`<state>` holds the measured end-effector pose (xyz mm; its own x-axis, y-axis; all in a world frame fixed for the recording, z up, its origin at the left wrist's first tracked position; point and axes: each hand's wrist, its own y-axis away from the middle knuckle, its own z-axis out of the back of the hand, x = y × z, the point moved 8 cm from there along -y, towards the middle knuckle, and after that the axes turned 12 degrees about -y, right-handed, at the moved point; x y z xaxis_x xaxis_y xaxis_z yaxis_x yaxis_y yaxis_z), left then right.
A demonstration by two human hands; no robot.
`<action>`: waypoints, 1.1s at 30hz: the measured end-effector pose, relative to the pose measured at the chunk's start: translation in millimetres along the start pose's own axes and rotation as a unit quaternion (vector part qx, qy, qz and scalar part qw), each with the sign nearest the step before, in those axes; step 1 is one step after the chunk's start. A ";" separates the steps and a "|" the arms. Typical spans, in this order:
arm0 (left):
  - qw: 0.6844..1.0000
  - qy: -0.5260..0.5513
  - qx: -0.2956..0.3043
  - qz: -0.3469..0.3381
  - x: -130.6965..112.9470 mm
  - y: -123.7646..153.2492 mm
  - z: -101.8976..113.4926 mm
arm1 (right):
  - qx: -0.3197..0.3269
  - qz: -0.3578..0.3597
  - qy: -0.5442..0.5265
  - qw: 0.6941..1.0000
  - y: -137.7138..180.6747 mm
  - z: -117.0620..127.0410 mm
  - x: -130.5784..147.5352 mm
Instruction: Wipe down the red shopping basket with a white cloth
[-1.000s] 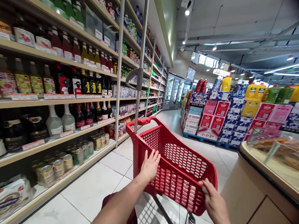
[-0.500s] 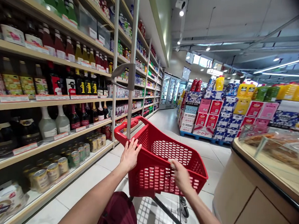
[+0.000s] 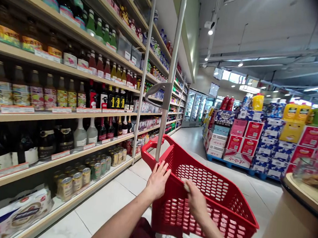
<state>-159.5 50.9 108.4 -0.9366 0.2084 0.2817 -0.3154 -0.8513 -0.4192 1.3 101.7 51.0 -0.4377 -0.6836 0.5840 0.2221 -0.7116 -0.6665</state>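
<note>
A red plastic shopping cart (image 3: 229,218) with perforated sides stands before me, turned at an angle. My left hand (image 3: 157,181) lies on its near upper rim close to the handle end, fingers stretched out flat. Farther along the same rim, my right hand (image 3: 197,202) is closed around the edge, with its fingertips partly hidden. A metal pole (image 3: 162,133) rises from the cart's handle end and carries a grey looped grip (image 3: 160,94). Inside the basket, the visible part holds nothing.
Shelves of bottles (image 3: 105,67) and cans (image 3: 77,180) line the left side. Stacked drink cartons (image 3: 238,138) on a blue pallet (image 3: 234,166) stand ahead right. A rounded counter (image 3: 290,216) is close at right; glass-door fridges (image 3: 194,107) stand far back.
The view has swung left, so the shelves, cart and cartons sit farther right in the picture. Less of the counter shows. Both hands stay on the cart's rim.
</note>
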 end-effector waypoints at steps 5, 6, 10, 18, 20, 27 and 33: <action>0.990 -0.004 -0.063 0.129 58.8 10.8 11.1 | 0.002 0.031 -0.048 0.998 -13.9 -41.4 39.9; 0.986 -0.011 -0.056 0.155 70.3 12.6 11.0 | 0.001 0.020 -0.045 0.999 -9.0 -35.5 29.9; 0.992 -0.004 -0.019 0.125 80.4 11.5 7.4 | -0.022 -0.014 -0.034 0.999 -11.2 -25.0 22.1; 0.993 0.028 -0.033 0.107 81.1 11.5 8.3 | 0.036 0.064 -0.060 0.995 -59.6 -67.9 91.6; 0.994 0.020 -0.025 0.107 82.5 13.4 8.6 | 0.048 0.063 -0.030 0.996 -32.6 -36.0 50.8; 0.995 -0.041 -0.086 0.043 33.6 1.1 22.3 | 0.052 0.010 -0.001 0.999 -12.6 -8.6 21.1; 0.998 -0.057 0.001 0.034 -1.6 -23.5 -3.0 | 0.022 0.014 0.000 1.000 -21.1 -4.5 22.3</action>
<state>-151.1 72.1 115.2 -0.9326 0.0941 0.3484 -0.2513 -0.8622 -0.4399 -17.1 102.2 76.0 -0.4311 -0.7029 0.5658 0.2727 -0.6992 -0.6608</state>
